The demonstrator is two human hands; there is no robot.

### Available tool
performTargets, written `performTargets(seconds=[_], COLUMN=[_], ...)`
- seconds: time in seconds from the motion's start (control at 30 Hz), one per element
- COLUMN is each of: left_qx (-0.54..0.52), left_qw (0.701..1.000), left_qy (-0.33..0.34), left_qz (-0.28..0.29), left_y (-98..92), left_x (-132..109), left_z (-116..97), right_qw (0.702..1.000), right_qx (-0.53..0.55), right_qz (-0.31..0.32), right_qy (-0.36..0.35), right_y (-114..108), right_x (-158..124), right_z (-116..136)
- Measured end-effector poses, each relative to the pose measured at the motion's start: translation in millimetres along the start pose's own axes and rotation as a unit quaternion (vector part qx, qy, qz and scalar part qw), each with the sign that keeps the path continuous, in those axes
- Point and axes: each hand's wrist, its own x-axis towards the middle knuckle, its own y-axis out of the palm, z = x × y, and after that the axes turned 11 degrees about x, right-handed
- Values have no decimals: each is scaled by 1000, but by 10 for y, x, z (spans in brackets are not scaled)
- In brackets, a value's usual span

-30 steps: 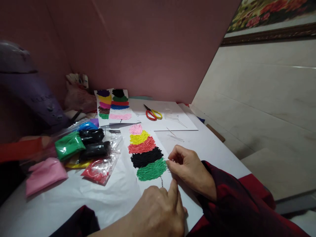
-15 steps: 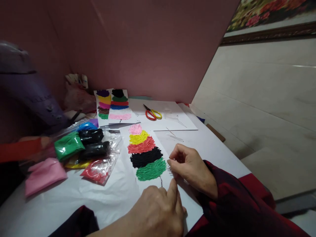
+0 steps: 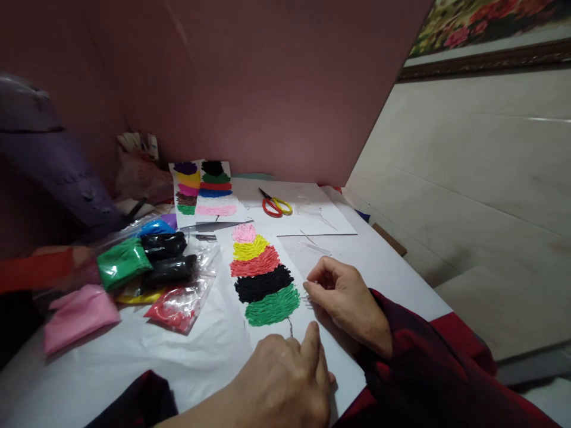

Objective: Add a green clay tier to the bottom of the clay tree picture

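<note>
right hand nearer, fingertips pinched, contents unclear; green band at its 8 o'clock; paper axis 11-to-5; left hand at 7, can't tell grip

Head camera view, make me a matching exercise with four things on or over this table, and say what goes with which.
1. Scissors
2. Left hand
3. Right hand
4. Nearest picture's top layer

A. Beside the right end of the green layer, thumb and forefinger close together
B. Pink
C. Red and yellow handles
D. Below the green layer, index finger extended

Pairs: 1-C, 2-D, 3-A, 4-B
</note>
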Motion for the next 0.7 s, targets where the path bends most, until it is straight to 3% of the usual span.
performTargets(seconds=[0.47,0.7], left_qx=[2,1], left_qw=[1000,1000], left_qy=[9,6], left_qz=[25,7], left_y=[-13,-10], left_x=[-5,6], left_z=[5,2], right_qw=[999,998], right_qx=[-18,-40], right_qz=[30,31], right_qy=[-24,-32], right_y=[18,15], right_x=[6,9], right_z=[-20,-25])
